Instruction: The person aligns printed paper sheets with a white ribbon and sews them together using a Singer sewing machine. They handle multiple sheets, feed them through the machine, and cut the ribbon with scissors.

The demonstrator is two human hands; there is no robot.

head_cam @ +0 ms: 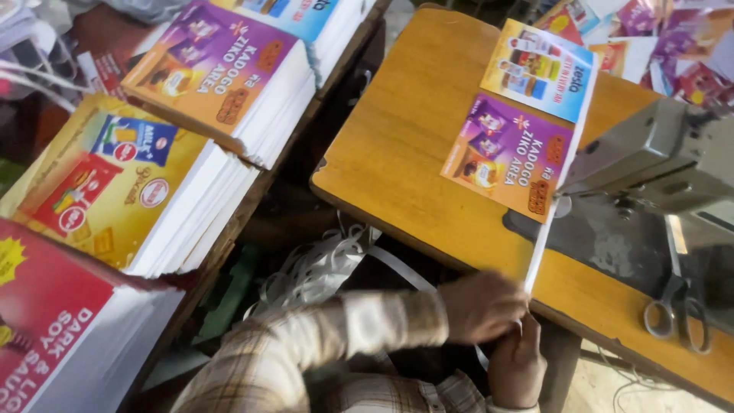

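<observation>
The bench (405, 145) is honey-yellow wood. On it lie a purple sheet (508, 157) with orange accents and a yellow sheet (539, 70) with a blue corner. The white strip (539, 256) runs along their edge. The sewing machine (657, 153) is dull grey-green; the scissors (677, 306) are grey metal. The sleeve (306, 352) shows a beige and brown plaid. The side stacks are purple (218, 65), yellow (107, 180) and red (46, 321) on top, with white edges

The red stack (53, 329) is cut off by the frame's left edge.
</observation>
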